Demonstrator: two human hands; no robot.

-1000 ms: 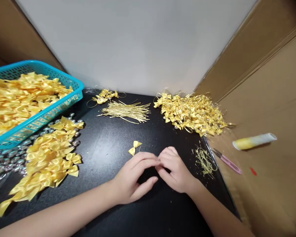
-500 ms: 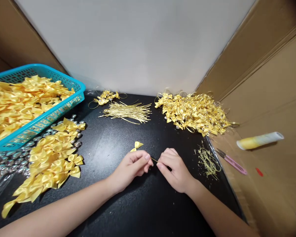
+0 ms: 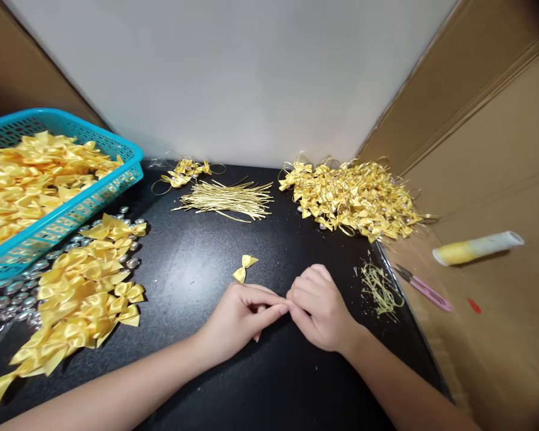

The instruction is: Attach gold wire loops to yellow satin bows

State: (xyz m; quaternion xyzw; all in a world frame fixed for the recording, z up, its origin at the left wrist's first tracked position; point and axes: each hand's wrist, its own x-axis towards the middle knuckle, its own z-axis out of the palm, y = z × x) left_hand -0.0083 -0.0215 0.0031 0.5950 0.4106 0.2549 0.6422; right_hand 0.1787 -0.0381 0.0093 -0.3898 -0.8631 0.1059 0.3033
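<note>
My left hand and my right hand meet at the fingertips over the black tabletop. Both are closed in a pinch. The thin gold cord that showed between them a moment earlier is now hidden by the fingers. A single yellow satin bow lies just beyond my left hand. Farther back is a bundle of straight gold cords. To the left spreads a heap of yellow bows, with shiny silvery beads beside it.
A turquoise basket full of bows stands at the left. Bows with gold loops are heaped at the back right, with a smaller cluster at back left. Cord scraps, pink-handled snips and a cardboard-like tube lie to the right.
My left fingertips have moved right to touch my right fingertips, covering the short stretch of cord between them. The view has shifted slightly. The single bow still lies on the table.
</note>
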